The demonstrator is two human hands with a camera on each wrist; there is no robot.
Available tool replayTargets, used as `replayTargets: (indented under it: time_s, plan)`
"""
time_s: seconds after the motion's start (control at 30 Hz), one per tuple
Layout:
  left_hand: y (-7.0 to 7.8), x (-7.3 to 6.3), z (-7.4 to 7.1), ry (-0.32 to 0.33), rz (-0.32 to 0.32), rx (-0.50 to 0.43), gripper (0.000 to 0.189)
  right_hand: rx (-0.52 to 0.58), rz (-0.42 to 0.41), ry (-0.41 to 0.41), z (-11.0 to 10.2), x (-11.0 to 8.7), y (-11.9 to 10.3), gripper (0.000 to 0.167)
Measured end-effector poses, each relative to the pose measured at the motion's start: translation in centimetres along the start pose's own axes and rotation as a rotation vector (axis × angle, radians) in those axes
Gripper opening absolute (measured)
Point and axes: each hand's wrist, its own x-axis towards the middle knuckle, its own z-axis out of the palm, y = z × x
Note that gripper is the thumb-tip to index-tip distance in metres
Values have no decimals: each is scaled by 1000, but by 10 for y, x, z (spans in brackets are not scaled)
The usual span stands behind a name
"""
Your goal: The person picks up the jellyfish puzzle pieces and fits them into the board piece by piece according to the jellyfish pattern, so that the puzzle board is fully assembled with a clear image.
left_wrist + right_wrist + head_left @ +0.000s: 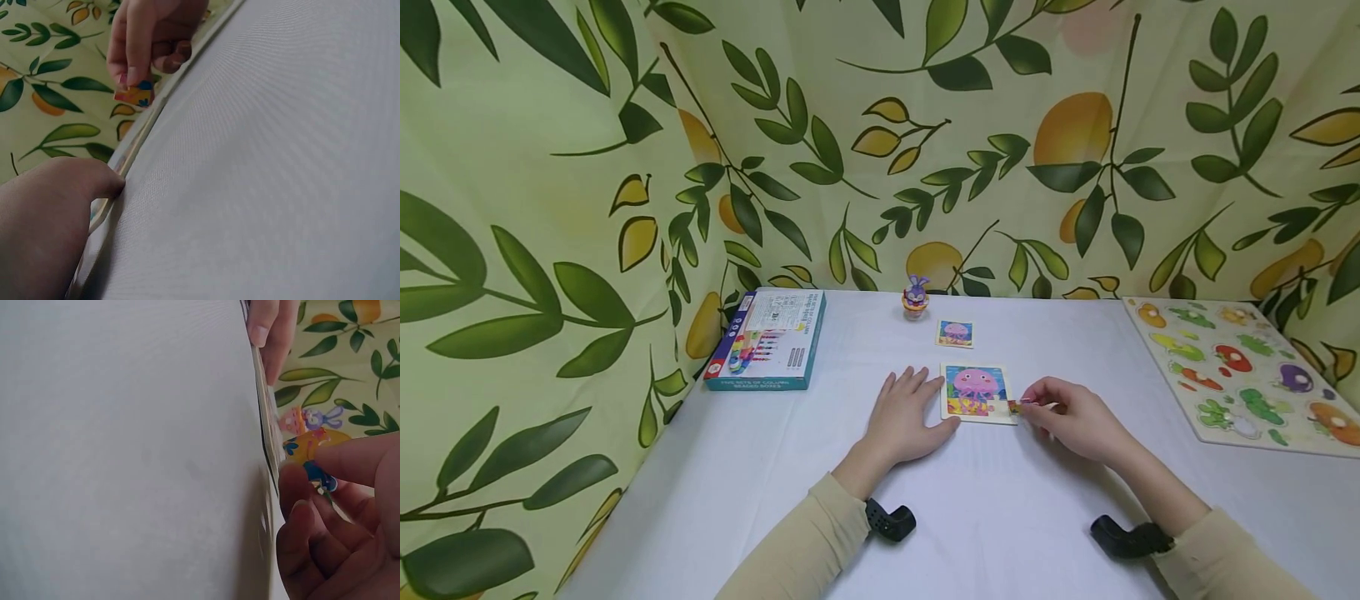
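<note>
A small jigsaw board (981,419) lies on the white table, its picture a pink jellyfish or octopus, with a pale bare patch at the lower right. My left hand (906,417) rests at the board's left side with fingers spread, its thumb touching the near edge. Between thumb and fingers, my right hand (1071,418) pinches a jigsaw piece (134,97) over the board's lower right corner. Orange, yellow and blue show on the piece. Behind the board lies a small picture card (955,334) with a similar pink creature.
A purple rabbit figurine (915,297) stands near the table's back edge. On the left lies a boxed toy set (767,340). At the right is a vegetable peg puzzle board (1213,375). Leaf-patterned cloth (850,125) hangs behind and on the left.
</note>
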Motion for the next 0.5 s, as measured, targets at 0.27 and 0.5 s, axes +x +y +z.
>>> replayTargets:
  time_s: [0.27, 0.5]
  plan:
    - [0, 0, 0, -7, -7, 11, 71, 18, -35, -29, 3, 6, -8, 21]
    - [1, 0, -1, -15, -15, 11, 72, -28, -19, -45, 9, 12, -12, 31]
